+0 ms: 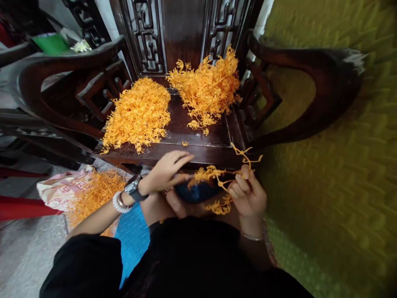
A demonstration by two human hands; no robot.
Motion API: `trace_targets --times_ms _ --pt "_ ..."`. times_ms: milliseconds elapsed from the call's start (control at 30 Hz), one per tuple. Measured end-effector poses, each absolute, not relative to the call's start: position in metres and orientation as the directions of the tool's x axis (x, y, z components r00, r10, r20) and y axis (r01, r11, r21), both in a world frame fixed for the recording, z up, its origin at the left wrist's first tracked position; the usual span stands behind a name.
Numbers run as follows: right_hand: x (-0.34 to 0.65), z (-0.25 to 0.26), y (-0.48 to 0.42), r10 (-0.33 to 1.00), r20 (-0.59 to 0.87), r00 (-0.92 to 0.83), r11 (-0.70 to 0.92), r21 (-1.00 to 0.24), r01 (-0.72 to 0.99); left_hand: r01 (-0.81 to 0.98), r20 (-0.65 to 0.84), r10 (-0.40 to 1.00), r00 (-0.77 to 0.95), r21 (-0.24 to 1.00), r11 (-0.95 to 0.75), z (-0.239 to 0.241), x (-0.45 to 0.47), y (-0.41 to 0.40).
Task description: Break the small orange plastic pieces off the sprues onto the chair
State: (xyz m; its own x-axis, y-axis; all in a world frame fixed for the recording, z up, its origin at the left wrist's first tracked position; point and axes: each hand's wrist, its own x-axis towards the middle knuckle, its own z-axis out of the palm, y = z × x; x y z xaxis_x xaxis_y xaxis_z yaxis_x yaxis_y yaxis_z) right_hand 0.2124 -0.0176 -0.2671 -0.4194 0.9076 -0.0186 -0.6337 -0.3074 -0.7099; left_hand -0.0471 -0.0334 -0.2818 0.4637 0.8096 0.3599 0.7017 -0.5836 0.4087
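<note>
My right hand [248, 194] is closed around the stem of a branched orange plastic sprig [207, 174], whose clusters hang toward the left. My left hand [169, 171], a little blurred, has its fingers stretched out and apart near the sprig's clustered end; nothing shows in its grip. On the dark wooden chair seat [198, 151] in front of me lie two heaps. The left heap [139, 111] is of small loose orange pieces, while the right heap [211, 87] is a tangle of orange sprigs. One small orange piece [185, 143] lies alone near the seat's front edge.
Curved armrests [322, 82] flank the seat. Below left, thin orange stems [99, 194] are piled by a printed white bag [63, 188] on the floor. Something blue [132, 236] is beneath me. A yellow-green padded surface [341, 198] fills the right side.
</note>
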Motion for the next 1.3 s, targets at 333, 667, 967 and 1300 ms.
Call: trace_targets --times_ms 333,667,967,1300 --pt "0.243 -0.283 -0.016 0.972 -0.045 -0.230 -0.177 -0.787 -0.590 0.845 0.381 0.896 0.228 0.379 -0.377 -0.322 -0.066 0.017" --pt "0.236 -0.290 -0.012 0.960 -0.105 -0.261 -0.240 -0.789 -0.565 0.744 0.629 0.777 0.007 0.517 -0.424 -0.339 -0.053 -0.047" --pt "0.218 -0.302 -0.009 0.923 -0.165 -0.347 -0.327 -0.811 -0.485 0.636 0.122 0.860 -0.495 0.725 0.264 -0.455 -0.019 -0.205" --pt "0.209 -0.305 -0.009 0.917 -0.173 -0.360 -0.336 -0.820 -0.464 0.700 0.073 0.936 -0.345 0.684 0.204 -0.454 -0.017 -0.191"
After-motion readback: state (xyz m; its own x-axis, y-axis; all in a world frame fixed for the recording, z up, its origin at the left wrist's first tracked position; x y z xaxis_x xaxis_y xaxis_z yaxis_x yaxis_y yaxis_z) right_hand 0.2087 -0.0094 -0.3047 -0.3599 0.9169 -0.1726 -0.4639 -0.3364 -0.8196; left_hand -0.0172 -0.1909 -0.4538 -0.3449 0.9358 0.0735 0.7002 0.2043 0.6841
